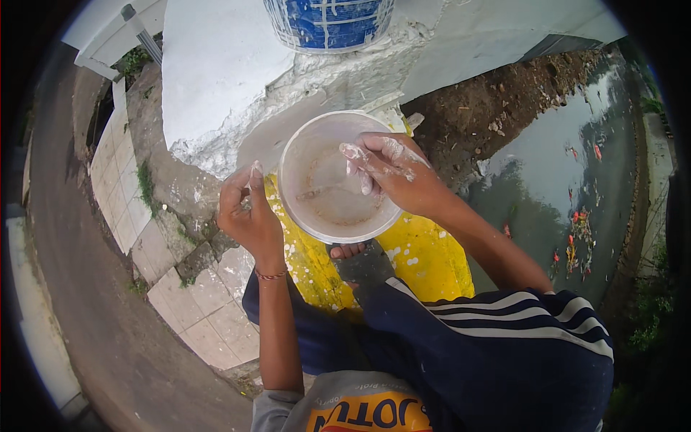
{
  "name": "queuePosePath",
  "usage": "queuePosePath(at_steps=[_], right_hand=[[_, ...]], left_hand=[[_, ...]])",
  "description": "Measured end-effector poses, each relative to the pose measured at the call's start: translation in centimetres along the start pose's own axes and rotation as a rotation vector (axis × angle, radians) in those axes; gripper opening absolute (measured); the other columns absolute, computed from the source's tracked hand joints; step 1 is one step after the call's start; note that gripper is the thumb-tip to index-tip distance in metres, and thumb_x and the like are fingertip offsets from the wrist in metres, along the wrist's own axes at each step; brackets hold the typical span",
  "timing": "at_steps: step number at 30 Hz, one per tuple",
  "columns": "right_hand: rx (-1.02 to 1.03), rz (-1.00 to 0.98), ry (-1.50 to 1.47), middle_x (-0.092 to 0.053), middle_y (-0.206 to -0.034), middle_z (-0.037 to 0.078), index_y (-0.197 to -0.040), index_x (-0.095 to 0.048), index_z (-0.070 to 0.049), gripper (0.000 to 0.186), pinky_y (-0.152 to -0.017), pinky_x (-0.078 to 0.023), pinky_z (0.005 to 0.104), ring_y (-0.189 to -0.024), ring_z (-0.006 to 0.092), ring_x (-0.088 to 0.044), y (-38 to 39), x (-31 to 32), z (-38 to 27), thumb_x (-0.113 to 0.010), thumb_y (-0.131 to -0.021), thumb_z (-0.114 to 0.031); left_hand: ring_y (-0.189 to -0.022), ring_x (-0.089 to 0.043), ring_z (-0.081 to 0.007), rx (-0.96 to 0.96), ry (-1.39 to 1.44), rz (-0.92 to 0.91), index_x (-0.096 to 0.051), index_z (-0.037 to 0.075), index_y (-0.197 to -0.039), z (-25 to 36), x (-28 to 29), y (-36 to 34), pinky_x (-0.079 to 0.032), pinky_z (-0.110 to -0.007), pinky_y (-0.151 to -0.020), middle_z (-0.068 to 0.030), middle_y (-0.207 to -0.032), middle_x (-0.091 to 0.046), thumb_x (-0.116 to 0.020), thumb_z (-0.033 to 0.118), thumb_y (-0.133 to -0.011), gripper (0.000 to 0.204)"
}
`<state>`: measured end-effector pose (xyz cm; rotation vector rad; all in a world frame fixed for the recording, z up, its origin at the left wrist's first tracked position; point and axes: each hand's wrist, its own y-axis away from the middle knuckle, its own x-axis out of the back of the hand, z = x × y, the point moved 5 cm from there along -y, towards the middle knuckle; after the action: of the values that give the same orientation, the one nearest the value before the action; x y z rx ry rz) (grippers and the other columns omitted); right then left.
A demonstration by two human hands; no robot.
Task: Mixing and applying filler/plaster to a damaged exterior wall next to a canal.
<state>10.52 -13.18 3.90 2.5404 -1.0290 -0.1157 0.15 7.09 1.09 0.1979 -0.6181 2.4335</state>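
Note:
A round white plastic bucket (289, 198) with thin, cloudy liquid at its bottom stands in front of me on a yellow painted ledge (432, 259). Over its right side hangs my right hand (396, 169), smeared with white paste. Its fingers are curled together; whether anything is between them is hidden. To the left of the bucket, apart from its rim, my left hand (250, 216) is raised with fingers bent in and thumb close to the index finger. White residue marks a fingertip, and I see nothing held there. My bare toes (348, 250) touch the ledge just below the bucket.
A blue bucket (332, 25) streaked with white stands on a white-coated wall top (216, 65) ahead. Dirt and murky water (525, 194) with floating litter lie down to the right. Broken tiles (209, 309) and a road (79, 252) run along the left.

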Motion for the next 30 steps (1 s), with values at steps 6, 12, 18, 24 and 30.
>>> queuePosePath(at_steps=[6,12,18,24,30], right_hand=[[0.503,0.018,0.562,-0.060,-0.119,0.019,-0.122,-0.057,-0.004,0.033,-0.099,-0.042,0.0487,-0.110,0.0395,-0.057,1.8,-3.1,2.5,-0.053,-0.089,-0.004],[0.344,-0.244,0.641,-0.061,-0.112,0.021,-0.113,-0.061,0.000,0.027,-0.095,-0.043,0.0486,-0.104,0.0410,-0.057,3.0,-4.3,3.0,-0.055,-0.087,-0.004],[0.552,-0.305,0.658,-0.061,-0.104,0.023,-0.108,-0.061,0.005,0.028,-0.094,-0.044,0.0455,-0.104,0.0395,-0.057,4.4,-5.8,4.4,-0.058,-0.080,-0.003],[0.170,-0.423,0.620,-0.062,-0.109,0.022,-0.113,-0.059,0.004,0.035,-0.095,-0.045,0.0453,-0.107,0.0392,-0.057,3.3,-7.3,5.7,-0.060,-0.079,-0.003],[0.328,-0.137,0.589,-0.063,-0.109,0.021,-0.110,-0.063,-0.001,0.029,-0.092,-0.046,0.0467,-0.104,0.0395,-0.058,2.8,-7.1,7.5,-0.063,-0.081,-0.007]], left_hand=[[-0.109,-0.062,-0.0213,0.268,0.213,-0.283,-0.062,-0.005,-0.121,-0.8,-3.0,1.5,-0.047,-0.032,-0.094,-0.0155,-0.116,-0.065,-0.061,0.004,-0.089,0.034],[-0.114,-0.060,-0.0238,0.448,0.436,-0.259,-0.054,-0.011,-0.129,-0.5,-2.5,3.5,-0.044,-0.035,-0.101,-0.0201,-0.126,-0.061,-0.057,-0.005,-0.081,0.049],[-0.120,-0.056,-0.0272,0.387,0.414,-0.216,-0.052,-0.010,-0.131,1.8,-0.1,5.7,-0.042,-0.037,-0.104,-0.0226,-0.129,-0.058,-0.053,-0.012,-0.079,0.051],[-0.121,-0.056,-0.0292,0.311,0.320,-0.253,-0.048,-0.014,-0.132,3.4,0.7,6.8,-0.044,-0.040,-0.103,-0.0266,-0.128,-0.056,-0.052,-0.009,-0.081,0.051],[-0.117,-0.059,-0.0302,0.145,0.274,-0.265,-0.053,-0.013,-0.127,4.0,0.3,8.5,-0.046,-0.043,-0.102,-0.0264,-0.124,-0.059,-0.054,-0.007,-0.083,0.044]])
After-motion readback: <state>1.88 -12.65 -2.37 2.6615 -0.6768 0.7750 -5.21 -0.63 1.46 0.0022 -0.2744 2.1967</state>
